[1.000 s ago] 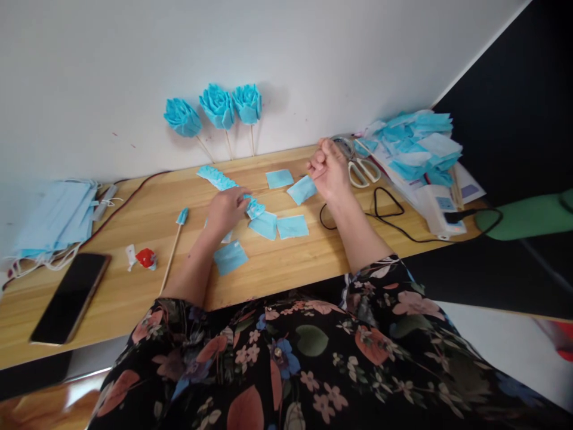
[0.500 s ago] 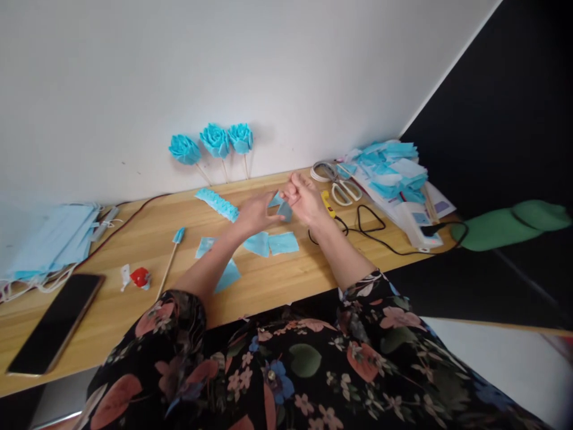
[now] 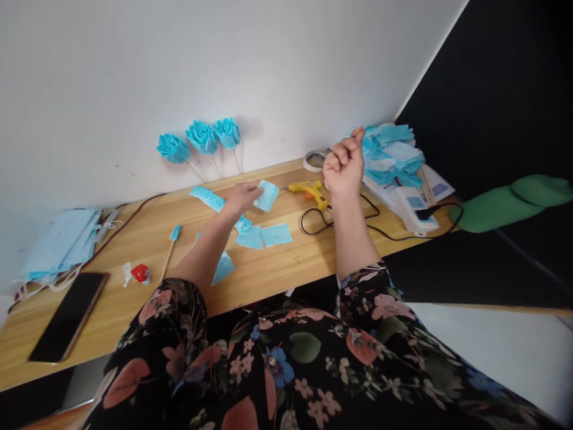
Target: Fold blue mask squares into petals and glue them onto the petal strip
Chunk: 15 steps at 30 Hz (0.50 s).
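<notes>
Lowest in the frame is my dark floral shirt (image 3: 305, 347), its sleeves running up to both forearms. At lower left of the worktop (image 3: 268, 275) lies a dark phone (image 3: 69, 316); right of it and a little farther back are a small red object (image 3: 141, 273) and a wooden stick (image 3: 170, 253) with a blue tip. A blue piece (image 3: 222, 267) lies partly under my left forearm. In the middle of the frame two flat blue pieces, one on the left (image 3: 249, 237) and one on the right (image 3: 277, 235), lie side by side.

Just beyond them, my left grip (image 3: 254, 194) is closed, thumb and fingers pinching the left edge of a blue square (image 3: 267, 196), which stands tilted near the centre. My right grip (image 3: 348, 162), right of centre, is raised with fingers curled in; I cannot tell whether anything is between them. Left of it lies a yellow glue gun (image 3: 308, 189).

I judge this step to be handling that square. The next move calls for a light pinch, so the thin sheet doesn't crease, and keeping clear of the gun's nozzle.

Farther back, a pleated blue strip (image 3: 207, 198) lies left of centre, a heap of blue and white sheets (image 3: 396, 152) at right, and three blue flowers (image 3: 202, 137) lean at the wall.
</notes>
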Available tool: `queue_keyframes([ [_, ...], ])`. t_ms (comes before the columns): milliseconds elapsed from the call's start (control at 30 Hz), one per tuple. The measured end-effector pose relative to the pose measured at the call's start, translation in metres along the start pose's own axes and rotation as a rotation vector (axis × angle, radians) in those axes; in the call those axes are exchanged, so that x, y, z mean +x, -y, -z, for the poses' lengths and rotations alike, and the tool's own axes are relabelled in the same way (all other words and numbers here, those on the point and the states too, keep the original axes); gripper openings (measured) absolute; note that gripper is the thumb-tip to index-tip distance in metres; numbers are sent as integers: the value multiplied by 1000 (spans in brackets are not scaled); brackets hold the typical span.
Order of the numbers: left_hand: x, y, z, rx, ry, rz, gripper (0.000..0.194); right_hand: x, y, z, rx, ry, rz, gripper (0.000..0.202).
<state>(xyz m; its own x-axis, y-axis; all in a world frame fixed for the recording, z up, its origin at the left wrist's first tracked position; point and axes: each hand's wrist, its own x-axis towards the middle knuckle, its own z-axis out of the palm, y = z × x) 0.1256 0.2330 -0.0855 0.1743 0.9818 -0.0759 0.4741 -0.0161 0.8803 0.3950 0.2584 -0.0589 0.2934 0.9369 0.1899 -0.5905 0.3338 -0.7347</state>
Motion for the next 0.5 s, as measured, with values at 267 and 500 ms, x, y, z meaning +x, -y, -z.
queue_keyframes([
  [267, -16, -28, 18, 434, -111, -441, 81, -26, -31, -28, -221, 252, -101, 44],
  [500, -44, -32, 24, 242, -146, -436, 68, -66, -29, -65, -621, 724, -67, 62],
])
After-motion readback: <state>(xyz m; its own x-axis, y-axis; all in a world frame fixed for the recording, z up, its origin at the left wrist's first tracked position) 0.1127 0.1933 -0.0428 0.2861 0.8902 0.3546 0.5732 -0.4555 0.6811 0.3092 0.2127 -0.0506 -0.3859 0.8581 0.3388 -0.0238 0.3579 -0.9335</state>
